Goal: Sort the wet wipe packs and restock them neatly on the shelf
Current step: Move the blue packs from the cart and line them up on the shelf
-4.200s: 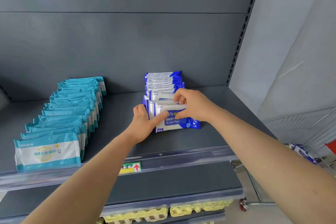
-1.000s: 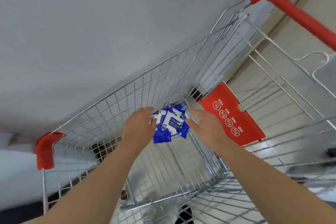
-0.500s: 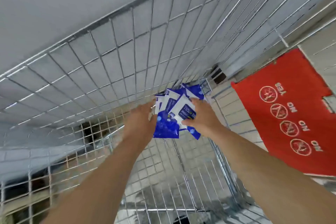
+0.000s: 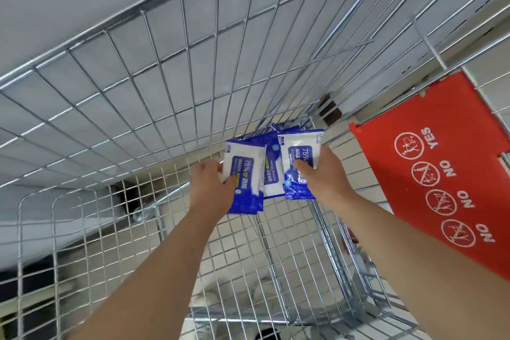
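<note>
A: Left hand (image 4: pixel 211 188)? Pose?
B: Arm extended forward, fingers closed in a grip, thumb on top.
A: Right hand (image 4: pixel 324 174)?
B: Arm extended likewise, fingers curled shut, gripping; hands near, apart.

Looked like a shop – a wire shopping cart (image 4: pixel 171 85) filled the view. It had that red child-seat flap (image 4: pixel 430 174) with YES/NO pictograms, over pale tiled floor (image 4: pixel 350 163).
</note>
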Tool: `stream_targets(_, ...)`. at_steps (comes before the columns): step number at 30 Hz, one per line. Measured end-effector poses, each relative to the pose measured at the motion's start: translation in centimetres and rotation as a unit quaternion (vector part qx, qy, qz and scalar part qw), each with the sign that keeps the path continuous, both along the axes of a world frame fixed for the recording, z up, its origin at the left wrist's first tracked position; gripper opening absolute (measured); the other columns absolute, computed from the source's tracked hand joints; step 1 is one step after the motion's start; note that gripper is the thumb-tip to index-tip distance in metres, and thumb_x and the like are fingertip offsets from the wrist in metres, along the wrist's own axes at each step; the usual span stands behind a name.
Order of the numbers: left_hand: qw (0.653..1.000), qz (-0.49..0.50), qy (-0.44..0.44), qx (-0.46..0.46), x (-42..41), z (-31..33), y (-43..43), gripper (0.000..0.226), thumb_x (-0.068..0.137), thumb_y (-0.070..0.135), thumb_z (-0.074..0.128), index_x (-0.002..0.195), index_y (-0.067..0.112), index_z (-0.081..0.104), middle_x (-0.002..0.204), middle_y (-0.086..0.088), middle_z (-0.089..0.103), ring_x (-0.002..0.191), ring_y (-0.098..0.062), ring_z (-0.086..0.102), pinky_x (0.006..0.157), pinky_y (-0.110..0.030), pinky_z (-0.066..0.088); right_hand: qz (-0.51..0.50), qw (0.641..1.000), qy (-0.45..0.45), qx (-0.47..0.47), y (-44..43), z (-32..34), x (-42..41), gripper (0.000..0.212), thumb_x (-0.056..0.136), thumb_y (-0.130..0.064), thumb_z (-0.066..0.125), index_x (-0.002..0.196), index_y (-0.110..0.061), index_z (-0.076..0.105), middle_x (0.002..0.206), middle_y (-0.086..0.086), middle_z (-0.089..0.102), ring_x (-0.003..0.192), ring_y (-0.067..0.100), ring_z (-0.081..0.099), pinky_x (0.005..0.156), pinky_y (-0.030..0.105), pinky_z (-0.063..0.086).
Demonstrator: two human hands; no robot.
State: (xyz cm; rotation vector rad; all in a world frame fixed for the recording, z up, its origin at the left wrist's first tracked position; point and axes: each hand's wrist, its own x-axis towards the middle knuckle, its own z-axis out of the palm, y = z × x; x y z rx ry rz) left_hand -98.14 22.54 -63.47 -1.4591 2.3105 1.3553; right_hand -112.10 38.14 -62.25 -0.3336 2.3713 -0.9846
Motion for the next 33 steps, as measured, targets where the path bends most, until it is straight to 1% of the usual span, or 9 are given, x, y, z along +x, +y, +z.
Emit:
stream_targets(3, 0.998, 0.035, 0.003, 0.056, 0.8, 0.4, -0.3, 0.017, 0.089, 0.017, 0.064, 0.098, 0.014, 0.05, 0.094, 0.003, 0.056, 0.075, -0.006, 0.053, 0.056, -0.019, 0.04, -0.008, 1.0, -0.011, -0.006, -0.1, 0.5, -0.1, 0.032, 0.091, -0.018, 0.063, 0.119, -0.009, 0.051, 0.102, -0.002, 0.059, 0.08, 0.005, 0.055, 0.047, 0.005, 0.037)
stream_targets(6, 0.995, 0.08, 0.018, 0.051, 0.5, 0.8, -0.7, 0.022, 0.088, 0.014, 0.067, 0.098, 0.016, 0.048, 0.095, 0.0, 0.057, 0.07, -0.005, 0.051, 0.052, -0.02, 0.039, -0.024, 0.999, -0.022, -0.01, -0.3, 0.5, -0.1, 0.032, 0.091, -0.017, 0.062, 0.119, -0.01, 0.05, 0.101, -0.003, 0.058, 0.074, -0.001, 0.054, 0.046, 0.006, 0.038)
stream_targets(10, 0.997, 0.056, 0.018, 0.054, -0.2, 0.7, -0.3, 0.036, 0.081, 0.022, 0.076, 0.101, 0.017, 0.047, 0.086, 0.009, 0.052, 0.069, -0.002, 0.05, 0.051, -0.02, 0.037, -0.041, 0.998, -0.036, -0.008, -0.6, -0.2, 0.2, 0.036, 0.091, -0.019, 0.063, 0.123, -0.01, 0.049, 0.106, -0.001, 0.062, 0.085, 0.01, 0.061, 0.052, 0.008, 0.038)
stream_targets(15, 0.993, 0.071, 0.018, 0.096, -0.9, 0.1, 0.0, 0.045, 0.074, 0.024, 0.082, 0.101, 0.018, 0.046, 0.084, 0.008, 0.054, 0.074, -0.008, 0.054, 0.059, -0.025, 0.044, -0.06, 0.997, -0.048, -0.003, -1.0, -0.6, 0.5, 0.039, 0.089, -0.023, 0.066, 0.122, -0.012, 0.049, 0.113, 0.003, 0.064, 0.097, 0.018, 0.065, 0.068, 0.025, 0.052)
stream_targets(17, 0.992, 0.08, 0.033, 0.088, -0.1, 0.4, -0.3, 0.042, 0.08, 0.02, 0.076, 0.105, 0.023, 0.043, 0.087, 0.011, 0.055, 0.079, -0.011, 0.056, 0.066, -0.028, 0.048, -0.065, 0.996, -0.058, -0.008, -1.3, -0.4, 0.7, 0.037, 0.089, -0.022, 0.065, 0.121, -0.01, 0.05, 0.11, 0.002, 0.064, 0.093, 0.016, 0.064, 0.063, 0.02, 0.049)
stream_targets(19, 0.994, 0.076, 0.046, 0.06, 1.2, 0.9, -0.8, 0.026, 0.087, 0.018, 0.067, 0.106, 0.024, 0.049, 0.089, 0.009, 0.06, 0.079, -0.014, 0.061, 0.068, -0.031, 0.052, -0.045, 0.997, -0.059, -0.005, -1.9, -0.4, 1.0, 0.034, 0.09, -0.021, 0.064, 0.12, -0.008, 0.054, 0.11, 0.004, 0.066, 0.092, 0.017, 0.064, 0.061, 0.018, 0.047)
stream_targets(22, 0.99, 0.097, 0.074, 0.068, 3.2, 1.7, -1.4, 0.009, 0.094, 0.016, 0.057, 0.101, 0.02, 0.052, 0.085, 0.003, 0.063, 0.073, -0.014, 0.062, 0.056, -0.027, 0.049, 0.0, 0.998, -0.04, 0.047, -3.2, -0.8, 1.8, 0.031, 0.09, -0.025, 0.063, 0.112, -0.004, 0.057, 0.107, 0.011, 0.064, 0.093, 0.024, 0.062, 0.066, 0.026, 0.044)
stream_targets(27, 0.98, 0.129, 0.093, 0.115, 4.8, 1.9, -1.6, 0.019, 0.098, 0.018, 0.052, 0.115, 0.02, 0.046, 0.097, 0.003, 0.062, 0.08, -0.01, 0.063, 0.054, -0.02, 0.046, 0.001, 0.996, -0.012, 0.085, -4.7, -1.3, 3.3, 0.03, 0.088, -0.025, 0.065, 0.106, -0.003, 0.055, 0.105, 0.012, 0.062, 0.096, 0.028, 0.058, 0.073, 0.03, 0.043)
stream_targets(33, 0.976, 0.135, 0.096, 0.143, 5.8, 4.1, -2.5, 0.018, 0.099, 0.023, 0.048, 0.115, 0.016, 0.045, 0.102, -0.004, 0.063, 0.083, -0.017, 0.064, 0.061, -0.03, 0.051, -0.004, 0.997, 0.024, 0.075, -5.6, 2.7, 4.7, 0.027, 0.092, -0.029, 0.058, 0.111, -0.012, 0.049, 0.102, 0.004, 0.063, 0.091, 0.025, 0.06, 0.074, 0.035, 0.049)
